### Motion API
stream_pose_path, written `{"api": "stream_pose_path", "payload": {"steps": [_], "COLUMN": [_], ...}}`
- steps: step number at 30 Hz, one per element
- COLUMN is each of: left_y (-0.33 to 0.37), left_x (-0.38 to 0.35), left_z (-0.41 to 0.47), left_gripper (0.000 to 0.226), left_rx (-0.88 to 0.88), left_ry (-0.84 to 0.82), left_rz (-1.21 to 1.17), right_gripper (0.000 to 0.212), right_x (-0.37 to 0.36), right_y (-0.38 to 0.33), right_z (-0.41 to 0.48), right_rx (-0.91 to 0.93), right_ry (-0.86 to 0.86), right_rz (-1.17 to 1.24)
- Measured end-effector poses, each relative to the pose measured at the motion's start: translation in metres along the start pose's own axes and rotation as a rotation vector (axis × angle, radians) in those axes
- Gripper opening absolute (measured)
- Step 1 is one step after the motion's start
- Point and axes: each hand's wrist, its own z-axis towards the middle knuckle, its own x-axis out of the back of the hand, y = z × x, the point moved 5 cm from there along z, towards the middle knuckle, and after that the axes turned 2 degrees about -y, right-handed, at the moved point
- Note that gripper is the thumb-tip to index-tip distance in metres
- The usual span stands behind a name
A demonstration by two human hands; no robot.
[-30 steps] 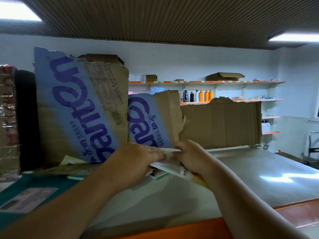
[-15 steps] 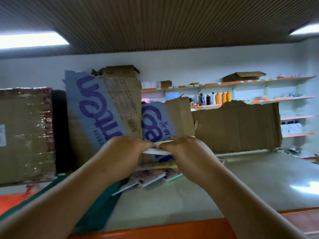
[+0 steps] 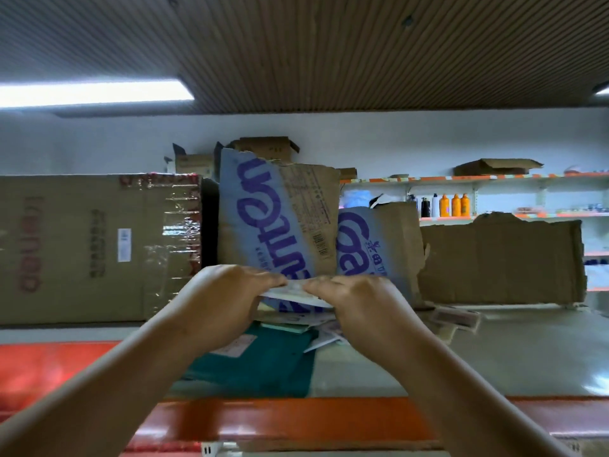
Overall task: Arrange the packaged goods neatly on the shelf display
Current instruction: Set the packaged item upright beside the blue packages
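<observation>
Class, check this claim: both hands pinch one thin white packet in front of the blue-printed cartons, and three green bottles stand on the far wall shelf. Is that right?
Not quite. In the head view the three bottles are orange, not green. The left hand and right hand do pinch the white packet before the blue-printed cartons.

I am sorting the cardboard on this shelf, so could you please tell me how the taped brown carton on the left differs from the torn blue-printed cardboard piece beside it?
The taped brown carton is a whole closed box with glossy tape; the torn blue-printed cardboard piece is a ragged flat sheet. The carton has faint red lettering, the piece bold purple lettering on blue. The piece stands taller. Both are brown corrugated cardboard standing on the shelf.
</observation>
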Motion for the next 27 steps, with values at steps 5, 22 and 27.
{"api": "stream_pose_path", "payload": {"steps": [5,22,27], "left_y": [-0.071,-0.281,-0.315], "left_x": [0.033,0.127,0.127], "left_z": [-0.070,-0.341,-0.382], "left_gripper": [0.054,0.040,0.043], "left_rx": [0.060,0.345,0.399], "left_ry": [0.040,-0.035,-0.099], "left_rz": [0.043,0.103,0.144], "right_gripper": [0.069,0.042,0.035], "right_x": [-0.017,-0.113,-0.146], "right_y": [-0.082,-0.358,-0.403], "right_z": [0.036,0.138,0.156], "right_rx": [0.096,0.262,0.319], "right_ry": [0.018,0.104,0.100], "right_rz": [0.044,0.532,0.601]}}
